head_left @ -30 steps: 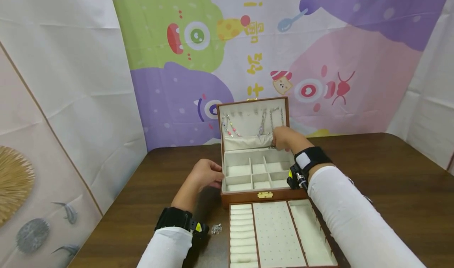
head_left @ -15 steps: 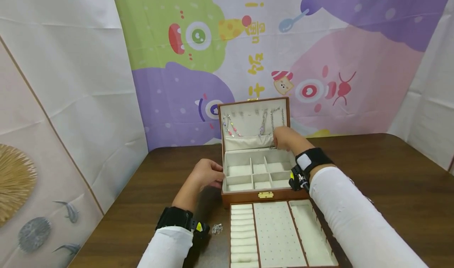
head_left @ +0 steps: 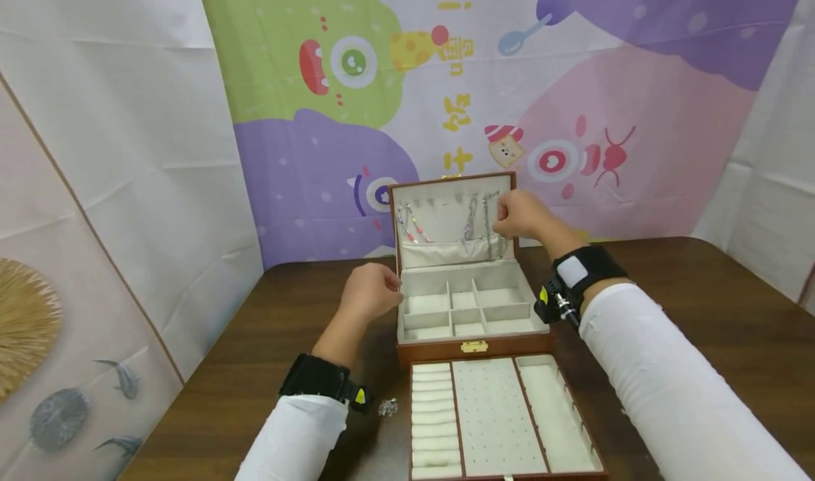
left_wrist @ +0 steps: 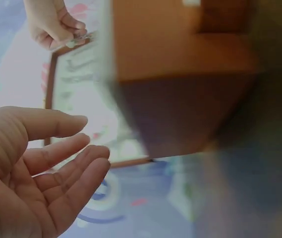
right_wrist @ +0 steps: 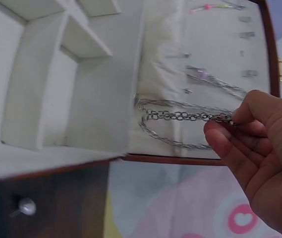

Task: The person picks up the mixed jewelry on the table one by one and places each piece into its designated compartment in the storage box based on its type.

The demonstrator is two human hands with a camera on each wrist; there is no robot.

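My right hand pinches a silver chain necklace between thumb and fingers, in front of the raised lid's right side. The chain hangs down from the fingertips, overlapping another silver necklace on the lid in the right wrist view. At the left side of the brown jewelry box, my left hand has its fingers loosely bent, with nothing in them. The left wrist view shows these fingers spread beside the box's corner. A necklace with a lilac pendant and a colourful beaded necklace hang farther left on the lid.
In front of the box lies a jewelry tray with ring rolls, a dotted panel and a long compartment. A small silver jewelry cluster rests on the dark wooden table, left of the tray. A cartoon cloth hangs behind.
My right hand has risen from the lid's lower right to near its upper right, bringing the chain up. My left hand has moved slightly up along the box's left side.
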